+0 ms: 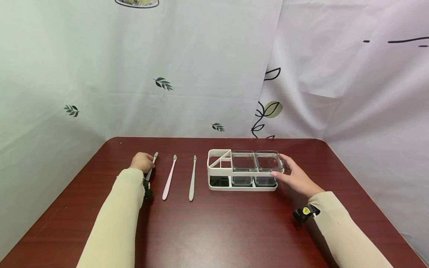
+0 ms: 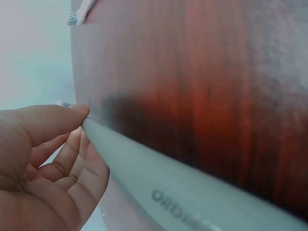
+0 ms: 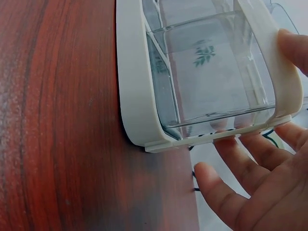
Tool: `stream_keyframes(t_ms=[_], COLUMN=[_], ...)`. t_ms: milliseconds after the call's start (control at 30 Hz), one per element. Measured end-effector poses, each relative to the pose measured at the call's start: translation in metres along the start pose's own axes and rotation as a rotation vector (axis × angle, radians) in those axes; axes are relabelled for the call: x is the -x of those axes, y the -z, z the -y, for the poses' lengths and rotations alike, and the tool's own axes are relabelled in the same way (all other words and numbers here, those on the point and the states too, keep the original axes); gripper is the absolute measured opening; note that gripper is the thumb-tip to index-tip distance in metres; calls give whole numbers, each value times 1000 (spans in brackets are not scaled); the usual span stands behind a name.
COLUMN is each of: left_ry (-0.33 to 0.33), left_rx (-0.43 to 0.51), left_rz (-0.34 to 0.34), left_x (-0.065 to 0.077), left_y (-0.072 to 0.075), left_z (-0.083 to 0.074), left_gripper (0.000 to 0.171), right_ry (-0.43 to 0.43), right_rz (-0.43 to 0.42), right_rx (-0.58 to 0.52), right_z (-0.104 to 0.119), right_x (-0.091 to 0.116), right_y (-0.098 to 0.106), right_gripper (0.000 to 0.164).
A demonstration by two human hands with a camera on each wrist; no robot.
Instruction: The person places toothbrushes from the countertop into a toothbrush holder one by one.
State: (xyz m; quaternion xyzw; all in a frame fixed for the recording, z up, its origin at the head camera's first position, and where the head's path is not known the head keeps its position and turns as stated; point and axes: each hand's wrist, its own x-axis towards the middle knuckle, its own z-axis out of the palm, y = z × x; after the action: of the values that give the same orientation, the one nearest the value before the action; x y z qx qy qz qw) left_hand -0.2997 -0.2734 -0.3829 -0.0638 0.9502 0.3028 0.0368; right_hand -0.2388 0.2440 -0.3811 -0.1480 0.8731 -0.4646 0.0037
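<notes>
Near the table's far left, my left hand (image 1: 142, 162) pinches a grey toothbrush (image 2: 159, 175) between thumb and fingers; its bristle head points toward the back. In the left wrist view the wide handle, with dark lettering, runs toward the camera. To the right lie a pink toothbrush (image 1: 169, 180) and a pale green toothbrush (image 1: 192, 184), heads away from me. My right hand (image 1: 296, 179) grips the right end of a white toothbrush holder (image 1: 219, 172), thumb on the front rail and fingers at the end. Two clear cups (image 1: 244, 162) sit side by side in the holder.
Everything lies on a reddish-brown wooden table (image 1: 234, 227) with rounded far corners. White cloth (image 1: 201, 67) with leaf prints hangs behind it and at both sides. The holder's left part has a divided top (image 1: 225, 160) with a diagonal bar.
</notes>
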Motion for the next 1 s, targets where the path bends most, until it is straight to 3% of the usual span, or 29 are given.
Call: stream_keyframes(t_ms=[333,500,1000], left_ry=[-13,-1,-118], left_rx=[144,260,439], left_rz=[-41,-46,-127], left_x=[1,5,11], left_y=[14,17,26], left_z=[-13,-24,-53], left_gripper=[37,38,40], right_ry=[-15,-10,3], right_rz=[23,32,35], right_rx=[-9,-16,-44], right_z=[3,3,1], right_x=[1,1,2], right_y=[2,1,2], right_gripper=[77,77,76])
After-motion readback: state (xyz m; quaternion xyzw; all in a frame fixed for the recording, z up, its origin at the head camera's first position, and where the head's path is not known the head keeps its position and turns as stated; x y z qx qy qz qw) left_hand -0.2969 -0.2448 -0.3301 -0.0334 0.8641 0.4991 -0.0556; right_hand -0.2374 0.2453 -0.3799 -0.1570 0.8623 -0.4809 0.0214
